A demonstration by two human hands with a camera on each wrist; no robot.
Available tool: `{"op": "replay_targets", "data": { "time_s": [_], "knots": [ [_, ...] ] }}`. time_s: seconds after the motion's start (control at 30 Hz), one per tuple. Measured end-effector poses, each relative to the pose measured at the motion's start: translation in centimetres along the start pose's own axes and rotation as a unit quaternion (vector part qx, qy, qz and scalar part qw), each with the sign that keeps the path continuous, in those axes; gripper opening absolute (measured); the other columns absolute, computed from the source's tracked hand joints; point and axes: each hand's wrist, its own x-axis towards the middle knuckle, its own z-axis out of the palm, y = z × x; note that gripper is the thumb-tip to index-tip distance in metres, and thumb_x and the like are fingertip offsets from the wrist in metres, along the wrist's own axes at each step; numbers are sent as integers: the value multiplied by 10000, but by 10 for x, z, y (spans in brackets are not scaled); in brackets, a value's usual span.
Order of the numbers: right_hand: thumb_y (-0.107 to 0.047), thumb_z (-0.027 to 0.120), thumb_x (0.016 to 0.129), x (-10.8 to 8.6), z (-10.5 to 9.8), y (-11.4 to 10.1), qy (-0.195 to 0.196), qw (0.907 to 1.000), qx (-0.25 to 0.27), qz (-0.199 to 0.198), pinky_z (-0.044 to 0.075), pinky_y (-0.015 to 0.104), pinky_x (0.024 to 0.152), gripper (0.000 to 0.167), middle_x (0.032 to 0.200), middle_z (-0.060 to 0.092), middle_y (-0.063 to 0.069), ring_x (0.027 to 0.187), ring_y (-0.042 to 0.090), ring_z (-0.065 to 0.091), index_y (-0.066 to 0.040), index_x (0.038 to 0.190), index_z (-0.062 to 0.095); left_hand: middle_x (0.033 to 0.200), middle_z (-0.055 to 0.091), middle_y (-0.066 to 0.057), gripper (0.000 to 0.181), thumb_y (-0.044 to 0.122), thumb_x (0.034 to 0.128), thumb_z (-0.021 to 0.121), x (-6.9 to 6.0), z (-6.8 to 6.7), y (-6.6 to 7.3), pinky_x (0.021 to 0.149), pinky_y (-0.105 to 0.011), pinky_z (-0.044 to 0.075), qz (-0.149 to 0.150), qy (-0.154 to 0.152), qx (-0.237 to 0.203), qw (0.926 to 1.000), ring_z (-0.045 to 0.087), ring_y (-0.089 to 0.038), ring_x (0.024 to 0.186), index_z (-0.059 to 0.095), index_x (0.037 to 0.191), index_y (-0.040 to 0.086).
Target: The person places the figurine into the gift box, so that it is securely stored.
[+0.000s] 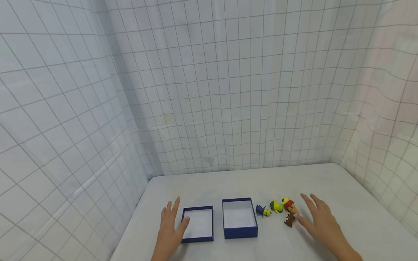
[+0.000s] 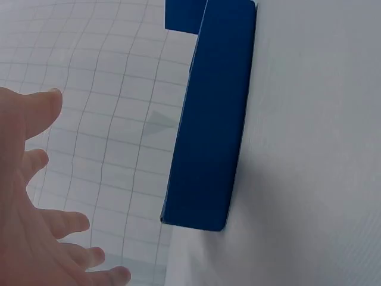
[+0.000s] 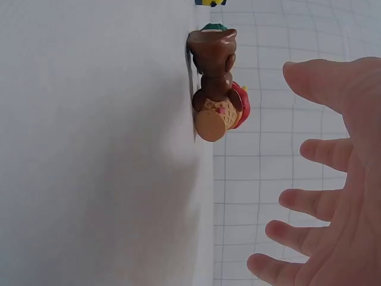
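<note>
My left hand [image 1: 168, 229] hovers with fingers spread at the left side of a shallow blue box lid [image 1: 197, 239] with a white inside. To the lid's right lies a deeper blue box [image 1: 241, 232], its open top facing up. Several small toy figures lie right of the box: a blue-and-yellow figure [image 1: 263, 210], a yellow-green figure [image 1: 277, 206], a red-and-tan ice cream cone figure [image 1: 290, 206] and a brown figure [image 3: 215, 62]. Beside the brown one, my right hand [image 1: 321, 225] is held with fingers apart, holding nothing. The left wrist view shows a blue side wall [image 2: 211, 119] near my left hand.
All these things lie on a white-covered table [image 1: 209, 185]. White curtains with a dark grid [image 1: 209, 90] hang behind the table and along both sides.
</note>
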Motion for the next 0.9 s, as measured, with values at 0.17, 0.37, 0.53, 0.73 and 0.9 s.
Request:
{"op": "replay_targets", "data": {
  "time_s": [0.17, 0.37, 0.53, 0.73, 0.9],
  "knots": [
    [-559, 632, 941, 1, 4, -6, -114, 9993, 351, 20, 428, 803, 806, 784, 1478, 359, 323, 1245, 593, 411, -105, 1530, 384, 1645, 184, -208, 766, 607, 968, 543, -2, 7, 10, 1069, -792, 186, -190, -149, -351, 9991, 141, -514, 1477, 223, 1609, 338],
    [-538, 647, 941, -2, 7, -13, -231, 9976, 647, 106, 533, 676, 713, 727, 1448, 408, 277, 1111, 549, 574, -137, 1511, 442, 1641, 279, -67, 721, 561, 977, 564, -5, 15, 19, 1139, -675, 243, -27, -98, -1019, 9947, 251, -384, 1487, 260, 1596, 348],
    [-497, 687, 928, -3, 7, -15, -168, 9969, 768, 71, 559, 495, 636, 667, 1373, 484, 206, 1007, 376, 651, -178, 1480, 492, 1638, 290, -14, 689, 532, 986, 572, -5, 23, 27, 1105, -671, 318, 121, -149, -1381, 9902, 260, -353, 1491, 273, 1585, 374],
    [-455, 710, 924, -2, 6, -16, -198, 9957, 893, 124, 475, 332, 587, 607, 1232, 563, 135, 940, 248, 642, -191, 1444, 539, 1639, 289, -17, 691, 534, 988, 563, -6, 30, 39, 1064, -653, 388, 101, -364, -1665, 9853, 307, -400, 1462, 296, 1590, 323],
    [-423, 733, 910, 0, 6, -17, -459, 9941, 912, 353, 452, 291, 579, 579, 1070, 606, 52, 849, 163, 620, -149, 1399, 587, 1626, 312, -38, 661, 515, 996, 563, -8, 37, 50, 1040, -647, 420, 199, -532, -1948, 9792, 388, -435, 1403, 301, 1581, 355]
  ]
}}
